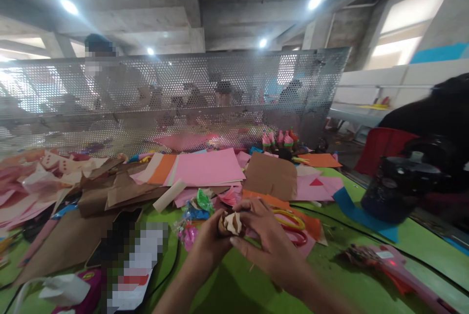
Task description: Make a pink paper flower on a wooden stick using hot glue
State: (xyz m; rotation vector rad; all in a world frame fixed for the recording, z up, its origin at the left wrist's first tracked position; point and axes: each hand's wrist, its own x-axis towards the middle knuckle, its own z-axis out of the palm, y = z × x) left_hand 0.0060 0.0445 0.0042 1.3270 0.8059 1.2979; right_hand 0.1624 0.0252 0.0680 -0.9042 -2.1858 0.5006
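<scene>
Left hand point(209, 240) holds a crumpled paper piece point(233, 224), well inside the green surface's point(427, 228) right edge; right hand point(264, 236) curves against its right side, grip unclear.

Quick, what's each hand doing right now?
Left hand: closed around a small piece of crumpled paper.
Right hand: half curled, fingers at the paper; whether it grips can't be told.

Green table point(425, 240) — glue gun point(398, 260), blue paper point(368, 219)
</scene>
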